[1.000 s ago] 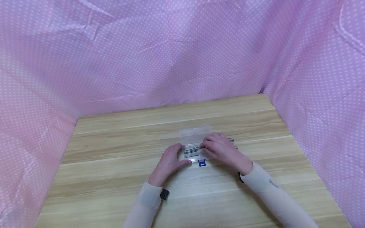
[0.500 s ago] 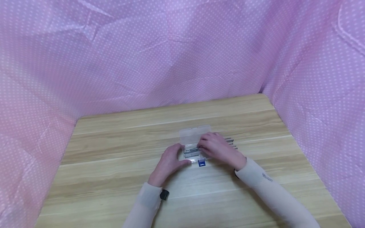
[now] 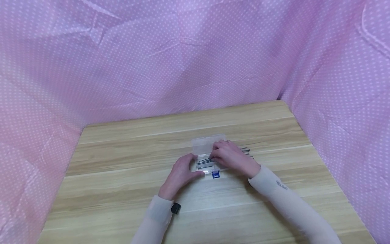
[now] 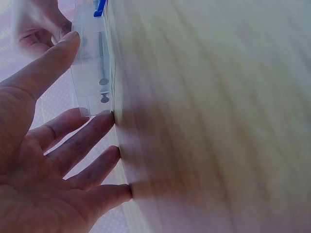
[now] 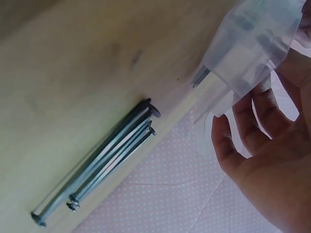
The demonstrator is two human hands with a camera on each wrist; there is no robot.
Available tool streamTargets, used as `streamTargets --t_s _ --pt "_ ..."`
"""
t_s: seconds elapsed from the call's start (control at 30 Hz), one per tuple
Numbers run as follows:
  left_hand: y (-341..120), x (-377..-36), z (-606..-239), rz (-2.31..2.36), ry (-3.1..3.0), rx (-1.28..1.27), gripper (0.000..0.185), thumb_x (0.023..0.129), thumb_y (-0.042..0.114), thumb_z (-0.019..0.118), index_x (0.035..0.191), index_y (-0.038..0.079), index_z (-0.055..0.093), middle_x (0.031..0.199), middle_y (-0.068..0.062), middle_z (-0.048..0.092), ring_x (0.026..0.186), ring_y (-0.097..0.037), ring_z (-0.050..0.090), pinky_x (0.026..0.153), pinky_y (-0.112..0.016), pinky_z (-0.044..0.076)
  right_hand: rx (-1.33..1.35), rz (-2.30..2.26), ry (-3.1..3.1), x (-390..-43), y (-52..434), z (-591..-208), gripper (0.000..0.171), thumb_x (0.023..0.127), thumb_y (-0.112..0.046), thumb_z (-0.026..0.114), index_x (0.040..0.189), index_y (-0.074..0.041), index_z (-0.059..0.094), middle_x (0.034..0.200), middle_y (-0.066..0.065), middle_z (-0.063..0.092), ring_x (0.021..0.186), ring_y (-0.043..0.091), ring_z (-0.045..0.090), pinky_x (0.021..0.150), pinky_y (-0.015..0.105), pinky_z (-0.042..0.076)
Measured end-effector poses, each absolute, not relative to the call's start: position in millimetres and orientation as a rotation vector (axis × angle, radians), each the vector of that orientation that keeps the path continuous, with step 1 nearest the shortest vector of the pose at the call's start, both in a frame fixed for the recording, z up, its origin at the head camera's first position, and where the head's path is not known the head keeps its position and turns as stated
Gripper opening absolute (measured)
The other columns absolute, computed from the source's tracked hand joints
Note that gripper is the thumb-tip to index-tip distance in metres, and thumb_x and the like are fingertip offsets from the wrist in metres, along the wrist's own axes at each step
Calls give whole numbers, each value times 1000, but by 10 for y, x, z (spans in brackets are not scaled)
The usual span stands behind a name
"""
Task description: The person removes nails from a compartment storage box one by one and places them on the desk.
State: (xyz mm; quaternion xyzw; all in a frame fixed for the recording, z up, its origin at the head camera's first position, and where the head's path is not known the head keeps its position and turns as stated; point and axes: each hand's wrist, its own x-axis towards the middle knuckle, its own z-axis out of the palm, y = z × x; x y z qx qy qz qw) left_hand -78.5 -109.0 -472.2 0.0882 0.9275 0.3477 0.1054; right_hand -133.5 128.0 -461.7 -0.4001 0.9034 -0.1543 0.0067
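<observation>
A small clear plastic box [image 3: 208,172] stands on the table with its lid [image 3: 202,144] folded back and a blue latch [image 3: 215,174] at its front. My left hand [image 3: 181,171] holds the box's left end, thumb at the front wall and fingers around the far side. Several steel nails [image 3: 204,166] lie inside. Over the box's right half, the thumb and fingers of my right hand [image 3: 230,157] pinch at nails whose shanks point left; the fingertips are partly hidden by the hand and, in the right wrist view, by the box wall.
Several long nails [image 5: 107,155] lie in a loose bundle on the wooden table [image 3: 122,176], right of the box and partly behind my right hand. Pink dotted cloth [image 3: 182,67] hangs around the table's back and sides.
My right hand has shifted a little left and deeper over the box, bringing its nails among those inside. The left hand and the box have stayed in place.
</observation>
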Motion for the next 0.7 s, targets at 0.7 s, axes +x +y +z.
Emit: streamTargets --t_s 0.7 --pt "-1086 -786 -4719 1010 2734 257 60 79 35 91 126 7 65 127 -12 67 121 -31 60 106 -49 47 -1472 -306 2754 -1483 1225 -4586 4 90 -21 81 88 -23 79 87 -7 57 87 17 54 83 37 45"
